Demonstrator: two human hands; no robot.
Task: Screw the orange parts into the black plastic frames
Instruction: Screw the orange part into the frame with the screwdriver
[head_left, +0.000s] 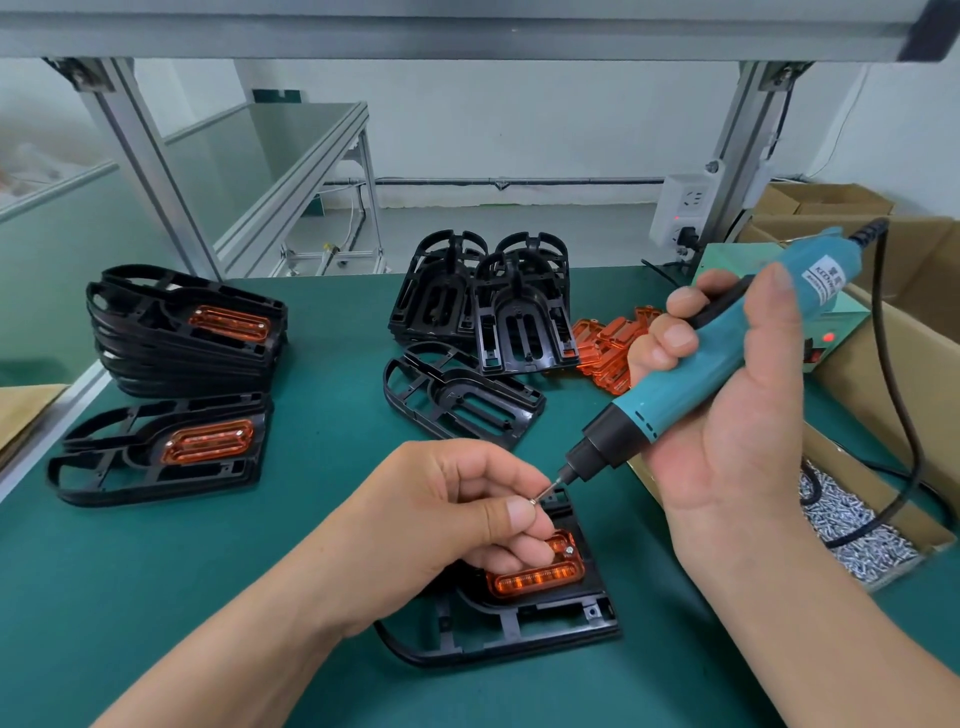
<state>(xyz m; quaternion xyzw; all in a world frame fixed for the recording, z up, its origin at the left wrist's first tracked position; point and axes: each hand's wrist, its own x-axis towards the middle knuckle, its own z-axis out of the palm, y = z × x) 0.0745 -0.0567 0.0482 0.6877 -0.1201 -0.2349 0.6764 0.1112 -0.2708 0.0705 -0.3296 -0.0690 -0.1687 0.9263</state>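
Observation:
A black plastic frame (524, 621) lies on the green mat near me with an orange part (540, 578) seated in it; one screw shows at the part's right end. My left hand (441, 525) hovers over the frame and pinches a small screw (535, 500) at the tip of the driver bit. My right hand (727, 410) grips a teal electric screwdriver (691, 374), tilted down to the left, its bit meeting that screw.
Finished frames with orange parts stack at the left (187, 332). Bare black frames (488, 301) stand at the back middle, one (462, 400) lying flat. Loose orange parts (602, 343) lie beside them. A cardboard box of screws (852, 519) sits at the right.

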